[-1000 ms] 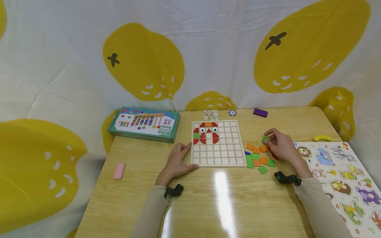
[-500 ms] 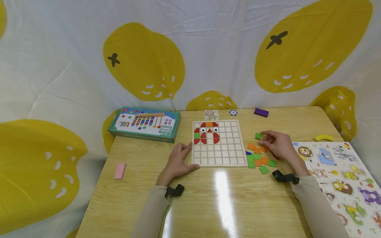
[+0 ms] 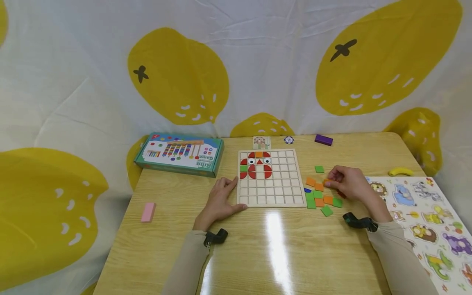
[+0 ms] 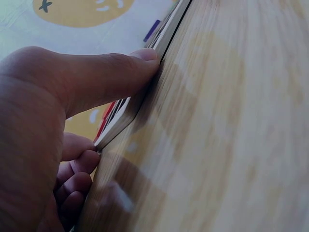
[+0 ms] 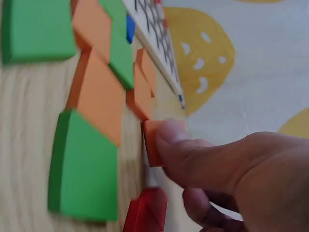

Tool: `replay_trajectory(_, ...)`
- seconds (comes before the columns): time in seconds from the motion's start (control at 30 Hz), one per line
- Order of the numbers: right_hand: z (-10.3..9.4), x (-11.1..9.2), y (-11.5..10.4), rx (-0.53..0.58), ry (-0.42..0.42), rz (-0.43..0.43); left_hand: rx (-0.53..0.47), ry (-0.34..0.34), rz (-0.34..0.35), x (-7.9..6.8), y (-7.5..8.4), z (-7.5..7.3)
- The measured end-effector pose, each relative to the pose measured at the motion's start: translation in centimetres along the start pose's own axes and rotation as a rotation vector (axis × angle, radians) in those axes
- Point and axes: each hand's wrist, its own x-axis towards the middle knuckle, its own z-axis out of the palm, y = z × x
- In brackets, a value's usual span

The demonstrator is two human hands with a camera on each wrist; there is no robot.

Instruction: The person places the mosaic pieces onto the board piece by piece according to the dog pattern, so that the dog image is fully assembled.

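A wooden grid board (image 3: 274, 190) lies in the middle of the table, with red, orange, green and eye-marked pieces set in its upper left squares. My left hand (image 3: 220, 199) rests at the board's near left corner. Its thumb (image 4: 113, 77) presses the front edge, and the index finger touches the left side. To the right, my right hand (image 3: 348, 182) pinches an orange tile (image 5: 153, 137) between thumb and fingers, right by the tile pile. A red piece (image 5: 150, 208) lies beneath that hand. One green tile (image 3: 319, 169) lies apart, above the pile.
Several green tiles (image 3: 326, 211) and orange tiles (image 3: 311, 181) lie beside the board, with a blue piece (image 3: 307, 190). Around them are a pattern card (image 3: 261, 142), a round chip (image 3: 289, 140), purple block (image 3: 323, 140), toy banana (image 3: 400, 171), animal puzzle (image 3: 424, 213), game box (image 3: 178, 153) and pink block (image 3: 148, 212).
My right hand moved left with a green tile, set it down above the pile and let go. It then came back right and took hold of an orange tile. The left hand stayed put.
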Motion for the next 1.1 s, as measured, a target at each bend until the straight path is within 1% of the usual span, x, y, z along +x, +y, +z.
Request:
replay_trajectory(0.1,0.2,0.7,-1.1,0.107,0.071,-0.031,-0.008,-0.002,0.005,0.0,0.1,0.0)
replay_trajectory(0.17,1.0,1.7,-2.4,0.228,0.089,-0.049,-0.015,0.004,0.002,-0.1,0.1,-0.1)
replay_trajectory(0.27,2.9,3.5,-5.0,0.401,0.082,-0.039,-0.019,0.01,-0.001,-0.1,0.0,-0.2)
replay_trajectory(0.33,4.7,4.7,-6.7,0.47,0.075,-0.046,-0.019,0.013,-0.001,-0.1,-0.1,-0.2)
replay_trajectory(0.37,5.6,5.3,-7.5,0.485,0.071,-0.048,-0.015,0.011,-0.001,-0.1,-0.1,-0.2)
replay_trajectory(0.43,7.3,6.3,-9.0,0.471,0.07,-0.072,-0.01,0.005,-0.001,0.0,-0.2,-0.1)
replay_trajectory(0.5,8.8,7.1,-10.1,0.433,0.068,-0.097,-0.009,-0.004,-0.002,0.1,-0.2,0.0)
replay_trajectory(0.63,10.8,8.1,-11.6,0.33,0.073,-0.138,-0.009,-0.014,-0.001,0.1,-0.1,0.0)
replay_trajectory(0.73,11.3,8.3,-12.1,0.273,0.072,-0.146,-0.002,-0.016,0.003,0.2,-0.1,0.0)
replay_trajectory(0.83,11.5,8.3,-12.2,0.244,0.058,-0.139,0.0,-0.01,0.011,0.2,-0.1,0.0)
replay_trajectory(0.97,11.5,8.2,-12.3,0.255,0.06,-0.147,0.003,0.002,0.017,0.1,-0.1,0.0)
replay_trajectory(1.1,11.5,8.2,-12.3,0.265,0.068,-0.162,-0.004,-0.001,0.008,0.1,-0.1,0.1)
